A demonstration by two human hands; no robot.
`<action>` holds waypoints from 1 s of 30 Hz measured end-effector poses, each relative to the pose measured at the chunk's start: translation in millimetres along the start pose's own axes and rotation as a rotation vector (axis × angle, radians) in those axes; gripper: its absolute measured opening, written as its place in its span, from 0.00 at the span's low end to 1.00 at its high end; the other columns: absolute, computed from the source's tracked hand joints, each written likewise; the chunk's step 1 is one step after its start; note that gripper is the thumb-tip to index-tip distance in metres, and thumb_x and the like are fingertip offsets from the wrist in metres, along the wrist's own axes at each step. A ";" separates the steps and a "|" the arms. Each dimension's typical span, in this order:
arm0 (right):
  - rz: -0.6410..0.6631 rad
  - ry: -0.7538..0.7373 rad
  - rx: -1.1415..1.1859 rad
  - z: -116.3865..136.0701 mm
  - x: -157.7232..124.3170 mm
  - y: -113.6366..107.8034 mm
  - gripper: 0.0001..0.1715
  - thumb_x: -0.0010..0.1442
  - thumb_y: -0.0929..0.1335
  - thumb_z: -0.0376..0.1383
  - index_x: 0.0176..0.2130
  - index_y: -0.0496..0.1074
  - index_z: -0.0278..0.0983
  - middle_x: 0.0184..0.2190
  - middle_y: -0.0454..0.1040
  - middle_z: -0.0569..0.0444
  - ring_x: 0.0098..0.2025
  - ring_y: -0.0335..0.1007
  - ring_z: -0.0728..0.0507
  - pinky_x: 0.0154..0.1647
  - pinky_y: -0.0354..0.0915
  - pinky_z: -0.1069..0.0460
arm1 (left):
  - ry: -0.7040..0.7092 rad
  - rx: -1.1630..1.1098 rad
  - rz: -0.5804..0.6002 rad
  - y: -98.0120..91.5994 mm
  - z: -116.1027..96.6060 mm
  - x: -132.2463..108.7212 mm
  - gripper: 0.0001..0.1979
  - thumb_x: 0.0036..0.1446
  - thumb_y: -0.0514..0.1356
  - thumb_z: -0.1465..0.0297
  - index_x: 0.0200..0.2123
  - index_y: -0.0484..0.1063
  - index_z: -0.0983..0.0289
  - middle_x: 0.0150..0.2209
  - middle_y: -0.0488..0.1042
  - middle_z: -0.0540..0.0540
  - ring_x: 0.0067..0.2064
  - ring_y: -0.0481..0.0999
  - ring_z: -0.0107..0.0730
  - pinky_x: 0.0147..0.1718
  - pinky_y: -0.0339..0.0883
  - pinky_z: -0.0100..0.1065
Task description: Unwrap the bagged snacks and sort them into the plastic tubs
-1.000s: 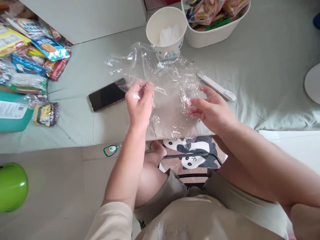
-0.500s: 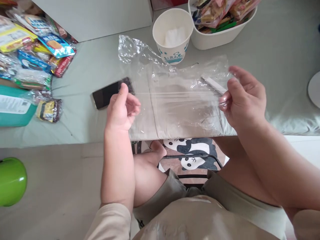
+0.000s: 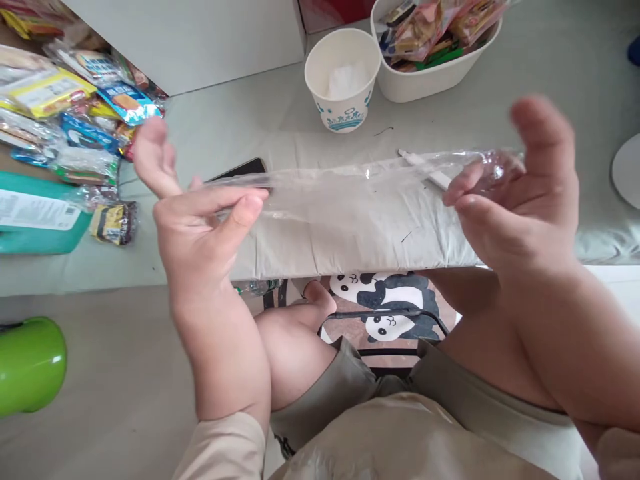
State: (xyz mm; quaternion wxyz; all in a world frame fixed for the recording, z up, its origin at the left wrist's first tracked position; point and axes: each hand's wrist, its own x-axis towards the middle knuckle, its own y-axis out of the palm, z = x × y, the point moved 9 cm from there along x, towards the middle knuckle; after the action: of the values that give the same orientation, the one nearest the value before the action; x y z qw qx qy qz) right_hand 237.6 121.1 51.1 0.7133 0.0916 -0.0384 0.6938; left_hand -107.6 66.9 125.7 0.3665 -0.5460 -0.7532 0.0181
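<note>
A clear plastic bag [image 3: 340,183] is stretched sideways between my two hands above the covered surface. My left hand [image 3: 200,220] pinches its left end between thumb and index finger, the other fingers raised. At the other end my right hand [image 3: 520,180] grips the film between thumb and index finger, with another finger standing up. Behind the film, near my right hand, lies a thin white strip-like object [image 3: 435,175], partly covered. A dark phone [image 3: 245,168] shows partly behind my left fingers and the bag.
A paper cup [image 3: 343,87] with white material inside stands beside a white bin [image 3: 435,80] of packaged items. Wrapped snacks [image 3: 90,120] and a teal container [image 3: 40,213] are at left. A green bucket [image 3: 33,367] stands on the floor.
My left hand, earlier with curled fingers beside the film, has moved left and now pinches it. The bag has gone from loosely spread to a narrow taut band. My right hand has moved right.
</note>
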 end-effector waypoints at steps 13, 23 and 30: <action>0.036 0.174 0.066 -11.1 19.2 4.6 0.34 0.42 0.81 0.30 0.48 0.74 0.47 0.28 0.71 0.60 0.27 0.65 0.49 0.25 0.67 0.51 | -0.716 -0.823 0.048 63.3 56.1 -11.7 0.13 0.49 0.75 0.66 0.40 0.84 0.61 0.41 0.84 0.53 0.35 0.84 0.36 0.23 0.76 0.29; 0.118 0.490 0.126 -58.2 7.7 35.4 0.49 0.47 0.78 0.33 0.63 0.60 0.48 0.30 0.79 0.61 0.30 0.74 0.45 0.35 0.69 0.48 | -1.117 -0.622 -0.042 82.1 116.4 -43.3 0.06 0.58 0.63 0.74 0.39 0.79 0.62 0.45 0.82 0.56 0.25 0.78 0.23 0.15 0.56 0.21; -0.051 0.235 -0.072 -68.7 30.3 26.0 0.34 0.52 0.75 0.29 0.55 0.66 0.46 0.27 0.72 0.62 0.32 0.66 0.46 0.35 0.61 0.49 | -0.952 -0.574 -0.117 61.4 115.4 -38.3 0.11 0.53 0.68 0.73 0.40 0.81 0.57 0.47 0.82 0.53 0.20 0.69 0.16 0.12 0.45 0.21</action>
State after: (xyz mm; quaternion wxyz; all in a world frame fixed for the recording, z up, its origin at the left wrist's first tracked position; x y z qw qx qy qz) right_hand 207.7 164.1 -8.8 0.7330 -0.0151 0.0226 0.6796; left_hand -118.8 102.7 -5.3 -0.1769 -0.5126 -0.8394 0.0364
